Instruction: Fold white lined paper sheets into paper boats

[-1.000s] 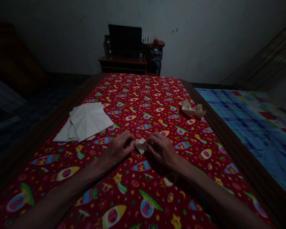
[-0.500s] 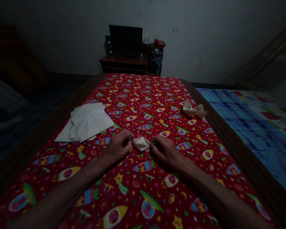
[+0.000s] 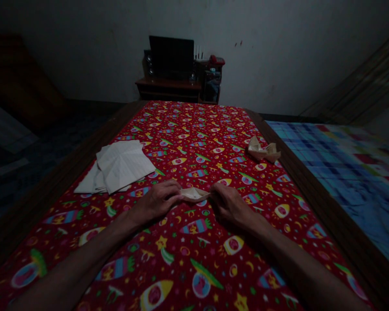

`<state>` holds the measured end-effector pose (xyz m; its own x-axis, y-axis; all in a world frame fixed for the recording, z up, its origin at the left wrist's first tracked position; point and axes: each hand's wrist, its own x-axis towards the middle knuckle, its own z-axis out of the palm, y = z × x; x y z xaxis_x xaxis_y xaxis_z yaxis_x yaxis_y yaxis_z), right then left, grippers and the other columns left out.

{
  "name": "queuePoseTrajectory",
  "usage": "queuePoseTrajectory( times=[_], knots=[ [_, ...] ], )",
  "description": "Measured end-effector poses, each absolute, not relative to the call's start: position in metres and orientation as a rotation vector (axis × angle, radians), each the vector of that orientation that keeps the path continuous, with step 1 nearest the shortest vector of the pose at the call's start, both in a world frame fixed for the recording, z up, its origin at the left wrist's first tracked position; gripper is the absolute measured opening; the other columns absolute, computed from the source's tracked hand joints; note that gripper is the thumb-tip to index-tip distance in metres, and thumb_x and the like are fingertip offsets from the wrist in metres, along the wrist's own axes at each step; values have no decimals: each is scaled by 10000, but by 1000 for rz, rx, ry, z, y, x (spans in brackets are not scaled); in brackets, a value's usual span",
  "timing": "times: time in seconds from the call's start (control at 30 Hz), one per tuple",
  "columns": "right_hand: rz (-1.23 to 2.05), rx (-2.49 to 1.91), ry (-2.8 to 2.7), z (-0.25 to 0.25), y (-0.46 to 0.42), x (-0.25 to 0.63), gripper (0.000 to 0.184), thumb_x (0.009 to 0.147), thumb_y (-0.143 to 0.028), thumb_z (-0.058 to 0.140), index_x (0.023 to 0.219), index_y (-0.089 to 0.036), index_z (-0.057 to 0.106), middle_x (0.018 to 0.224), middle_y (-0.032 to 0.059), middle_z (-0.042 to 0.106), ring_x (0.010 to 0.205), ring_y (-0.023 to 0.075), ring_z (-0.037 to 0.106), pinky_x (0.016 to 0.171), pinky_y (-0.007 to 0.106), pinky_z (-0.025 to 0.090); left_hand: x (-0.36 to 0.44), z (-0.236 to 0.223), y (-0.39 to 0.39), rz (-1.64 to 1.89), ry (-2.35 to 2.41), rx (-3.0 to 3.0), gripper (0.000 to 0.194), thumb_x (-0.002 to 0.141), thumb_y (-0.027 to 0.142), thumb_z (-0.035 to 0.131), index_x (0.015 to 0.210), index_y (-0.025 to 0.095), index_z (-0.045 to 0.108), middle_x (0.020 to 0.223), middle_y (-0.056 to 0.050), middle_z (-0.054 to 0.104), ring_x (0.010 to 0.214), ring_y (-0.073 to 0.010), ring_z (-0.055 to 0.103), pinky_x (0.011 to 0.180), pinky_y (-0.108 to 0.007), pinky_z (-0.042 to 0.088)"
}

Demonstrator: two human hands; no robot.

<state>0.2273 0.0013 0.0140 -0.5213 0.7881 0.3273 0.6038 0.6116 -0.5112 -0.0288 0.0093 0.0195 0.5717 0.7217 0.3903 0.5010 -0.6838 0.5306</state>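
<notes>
A small folded paper boat point(image 3: 195, 195), pale with a raised point in its middle, lies low over the red patterned cloth point(image 3: 194, 255). My left hand point(image 3: 160, 198) pinches its left end between thumb and fingers. At the opposite end my right hand point(image 3: 228, 202) is closed on the other tip; its fingertips are partly hidden. Farther off on the right sit more folded paper boats point(image 3: 263, 151), close together. Left of my hands lies a stack of creased white paper sheets point(image 3: 125, 164).
The cloth covers a long surface with a dark wooden border point(image 3: 298, 185). Beyond it, a monitor point(image 3: 171, 56) stands on a brown desk point(image 3: 168, 84) by the wall. A blue checked spread point(image 3: 314, 151) lies to the right.
My hands have moved slightly apart, and the paper boat between them looks longer and flatter. The paper stack and the boats on the right stay in place.
</notes>
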Motion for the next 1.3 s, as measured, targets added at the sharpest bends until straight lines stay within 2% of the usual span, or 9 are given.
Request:
queuePoseTrajectory(
  times=[0.17, 0.33, 0.5, 0.63, 0.73, 0.83, 0.9, 1.13, 1.3],
  knots=[
    [412, -1105, -2396, 21, 1, 228, 36, 869, -195, 470, 852, -178, 497, 781, 30, 548, 661, 132, 479, 591, 236, 355, -24, 20, 9, 918, 1077, 2384, 133, 826, 181, 541, 708, 164, 599, 896, -57, 674, 756, -137, 625, 650, -234, 485],
    [421, -1124, -2429, 26, -1, 222, 268, 813, -385, 609, 966, -171, 555, 894, 62, 585, 755, 161, 517, 640, 256, 388, -20, 20, 8, 945, 1048, 2408, 133, 809, 175, 537, 697, 161, 607, 855, -61, 695, 716, -134, 637, 627, -221, 487],
    [567, -1196, -2195, 14, 1, 218, 271, 835, -369, 580, 666, -158, 595, 637, 5, 577, 568, 112, 496, 515, 212, 322, -19, 22, 5, 1012, 1043, 2367, 133, 807, 160, 544, 695, 156, 614, 839, -58, 695, 709, -130, 637, 626, -212, 476],
    [618, -1219, -2078, 13, 1, 218, 275, 835, -326, 566, 622, -157, 603, 572, -7, 569, 525, 102, 501, 501, 197, 338, -20, 21, 5, 1027, 1100, 2192, 177, 816, 200, 548, 649, 157, 589, 834, -53, 688, 709, -128, 629, 631, -219, 470],
    [617, -1177, -2085, 14, 1, 218, 290, 840, -324, 554, 609, -152, 587, 578, 3, 567, 533, 99, 498, 504, 192, 339, -18, 17, 6, 1017, 1095, 1930, 128, 764, 276, 626, 756, 162, 569, 888, -54, 679, 783, -159, 646, 684, -253, 505],
    [652, -1141, -2105, 12, 2, 218, 257, 835, -311, 560, 637, -150, 591, 606, 7, 573, 556, 103, 502, 517, 193, 338, -12, 16, 5, 964, 1097, 1729, 461, 625, 310, 753, 1002, 180, 521, 964, -42, 680, 856, -196, 658, 733, -295, 528],
    [663, -1137, -2114, 9, 2, 217, 243, 822, -310, 582, 637, -152, 585, 599, -2, 561, 549, 98, 486, 510, 191, 323, -9, 18, 3, 886, 1145, 1745, 560, 608, 294, 764, 1096, 190, 511, 977, -36, 688, 855, -196, 660, 737, -288, 523],
    [665, -1072, -2193, 10, 1, 219, 272, 858, -324, 545, 660, -145, 597, 634, 6, 557, 575, 97, 483, 528, 199, 310, -5, 27, -3, 851, 1249, 1746, 360, 656, 221, 695, 1011, 181, 652, 861, -6, 715, 729, -153, 661, 645, -206, 494],
    [833, -1092, -2154, 16, 0, 215, 274, 770, -381, 672, 956, -181, 672, 843, 31, 658, 721, 138, 578, 605, 208, 384, -4, 28, -6, 875, 1267, 1735, 359, 657, 240, 711, 1008, 176, 665, 810, -6, 726, 691, -152, 663, 610, -195, 487]
  ],
)
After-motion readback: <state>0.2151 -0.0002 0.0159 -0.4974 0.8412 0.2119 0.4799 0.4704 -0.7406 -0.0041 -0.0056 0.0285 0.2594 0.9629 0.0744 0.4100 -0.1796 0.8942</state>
